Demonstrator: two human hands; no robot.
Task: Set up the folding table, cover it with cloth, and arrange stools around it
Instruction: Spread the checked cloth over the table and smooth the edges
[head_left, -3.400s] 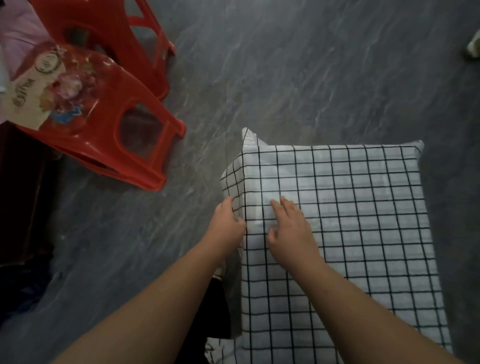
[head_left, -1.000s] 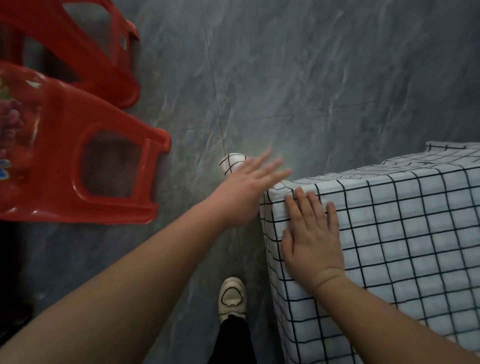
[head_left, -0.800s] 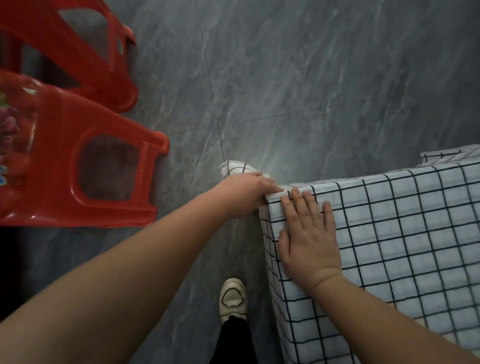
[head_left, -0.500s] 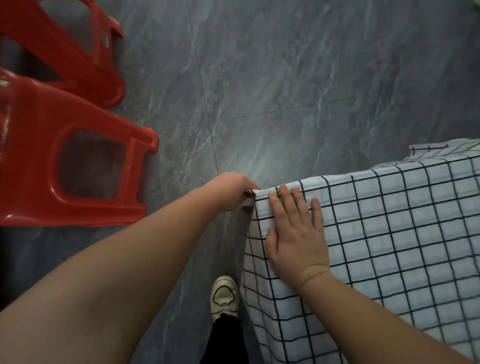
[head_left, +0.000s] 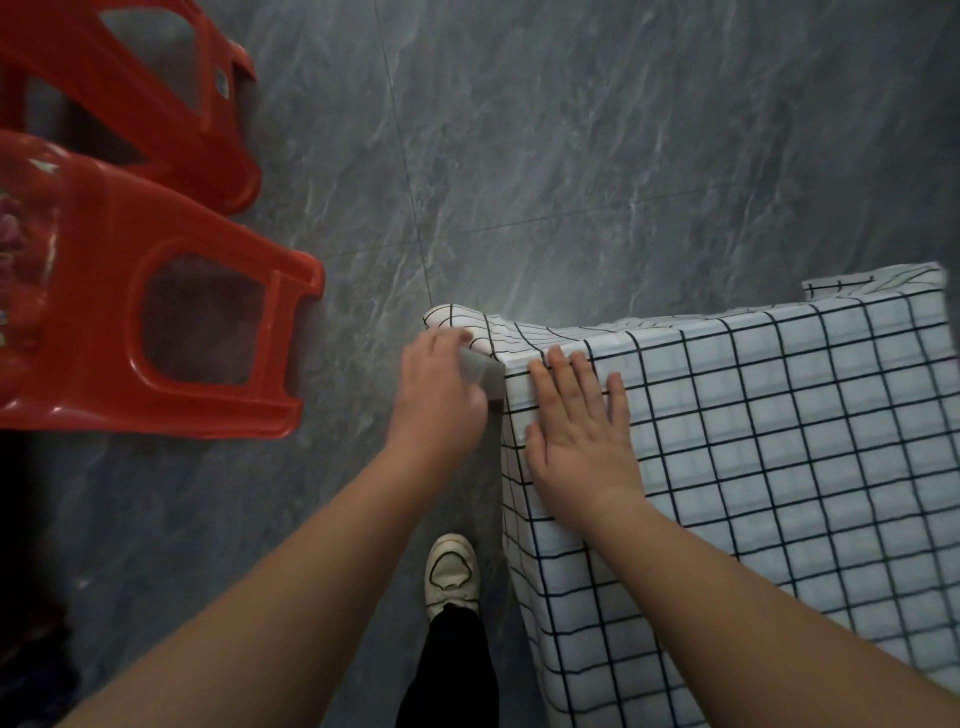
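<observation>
A white cloth with a black grid (head_left: 779, 441) covers the folding table at the right and hangs down its near-left side. My right hand (head_left: 579, 436) lies flat on the tabletop near the far-left corner, fingers spread. My left hand (head_left: 439, 389) is at that corner, off the table's edge, with its fingers closed on the hanging corner of the cloth (head_left: 457, 322), which sticks out to the left. A grey fold shows by my left fingers. Two red plastic stools (head_left: 171, 332) (head_left: 171, 88) lie tipped on the floor at the left.
The floor (head_left: 597, 156) is dark grey marbled tile with open room beyond the table. My own foot in a cream shoe (head_left: 451, 571) stands beside the table's left side. Dark things sit at the lower-left edge.
My left hand reached to the far-left corner, closed on the cloth there and now holds it lower at the corner. My right hand stayed flat on the tabletop.
</observation>
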